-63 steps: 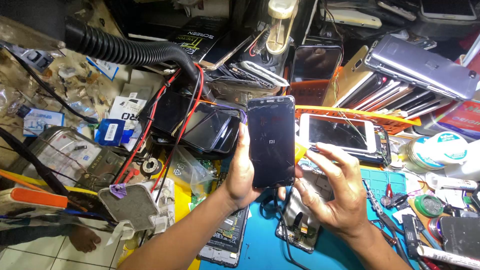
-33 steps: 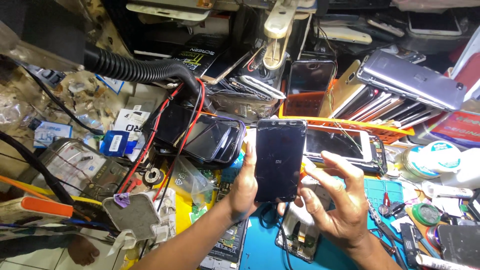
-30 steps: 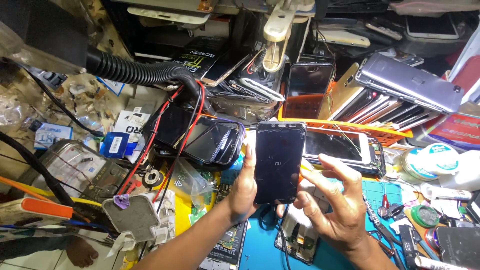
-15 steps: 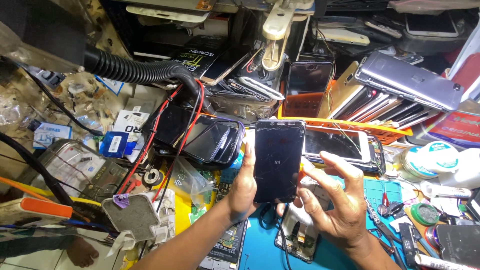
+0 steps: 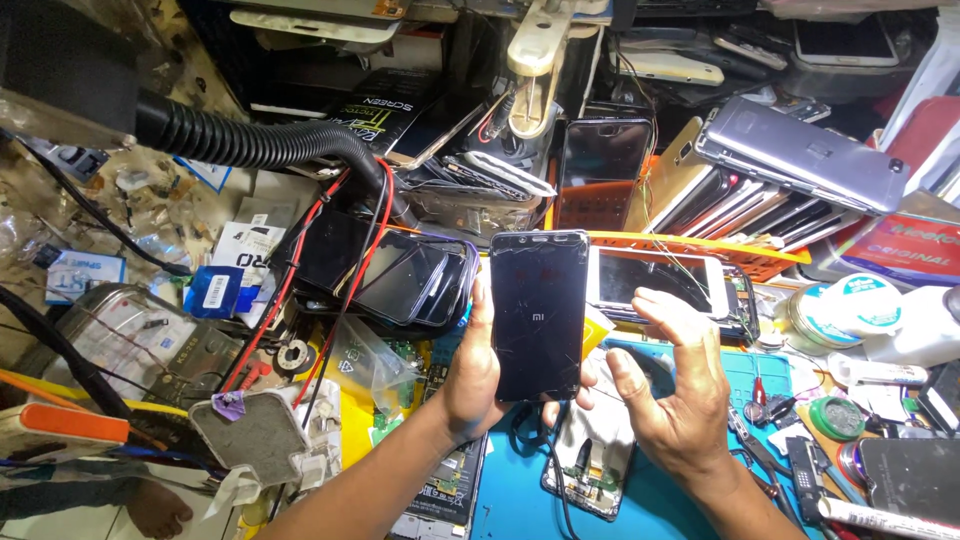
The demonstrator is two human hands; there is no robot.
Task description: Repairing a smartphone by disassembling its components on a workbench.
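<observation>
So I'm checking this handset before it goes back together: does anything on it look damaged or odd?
Yes. The black phone, held upright in the left hand, shows fine scratches or cracks across its glossy face. The right hand hovers open beside it. Below lies an opened phone frame with exposed insides.

The left hand (image 5: 475, 375) is raised, its fingers curled in a grip around the black glossy rectangular phone (image 5: 538, 315). The right hand (image 5: 675, 395) hovers just right of that phone, palm open, fingers spread.

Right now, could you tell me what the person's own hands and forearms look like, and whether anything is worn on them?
Both are bare: the left hand and right hand wear no gloves, and no rings or watch show. No sleeves reach the forearms in view. Fingernails are short and plain. No cables or markings are on them.
</observation>
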